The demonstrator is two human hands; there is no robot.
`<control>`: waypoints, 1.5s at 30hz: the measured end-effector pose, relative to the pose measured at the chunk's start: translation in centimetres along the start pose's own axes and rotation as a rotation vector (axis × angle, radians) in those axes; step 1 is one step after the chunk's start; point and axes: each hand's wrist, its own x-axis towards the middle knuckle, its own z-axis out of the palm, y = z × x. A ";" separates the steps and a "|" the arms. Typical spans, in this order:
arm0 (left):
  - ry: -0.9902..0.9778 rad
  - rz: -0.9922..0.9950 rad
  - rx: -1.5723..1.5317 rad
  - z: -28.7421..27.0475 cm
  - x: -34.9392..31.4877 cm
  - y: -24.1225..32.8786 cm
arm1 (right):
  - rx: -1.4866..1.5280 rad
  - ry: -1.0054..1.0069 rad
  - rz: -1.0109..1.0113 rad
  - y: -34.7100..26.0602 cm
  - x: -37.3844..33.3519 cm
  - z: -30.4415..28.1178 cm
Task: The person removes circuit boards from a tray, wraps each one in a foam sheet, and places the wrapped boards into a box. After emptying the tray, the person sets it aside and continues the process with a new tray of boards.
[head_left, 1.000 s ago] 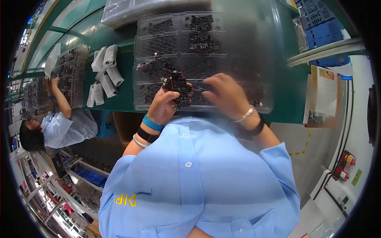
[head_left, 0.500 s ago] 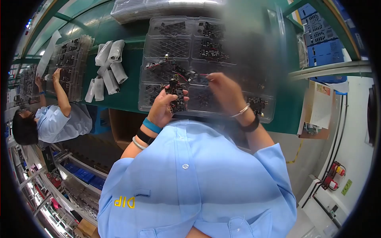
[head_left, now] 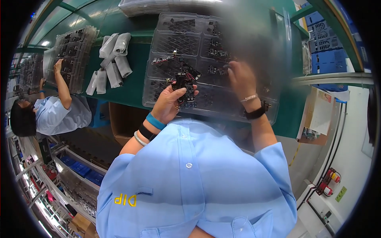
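A clear, glossy plastic tray [head_left: 201,39] is gleaming near the front edge of the smooth bench [head_left: 135,89]; circuit boards [head_left: 187,95] are looking mostly matt, the shirt [head_left: 234,166] smooth, matt cloth.

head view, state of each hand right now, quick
Left hand: closed, holding black circuit boards.
Right hand: over the clear tray, fingers bent; whether it grips anything cannot be told.

Tray [head_left: 201,45] blurred at upper right; plastic stack [head_left: 170,6] cut by top edge.
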 end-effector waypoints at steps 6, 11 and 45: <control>0.027 0.007 0.028 0.0 1.2 -1.2 | 0.830 -0.367 0.390 -7.0 -3.0 -0.5; 0.026 0.016 0.058 0.6 1.3 -1.5 | 1.059 -0.253 0.496 -7.1 -4.5 2.1; -0.088 -0.105 0.084 1.9 1.2 -2.3 | 0.888 -0.329 0.243 -5.4 0.3 1.0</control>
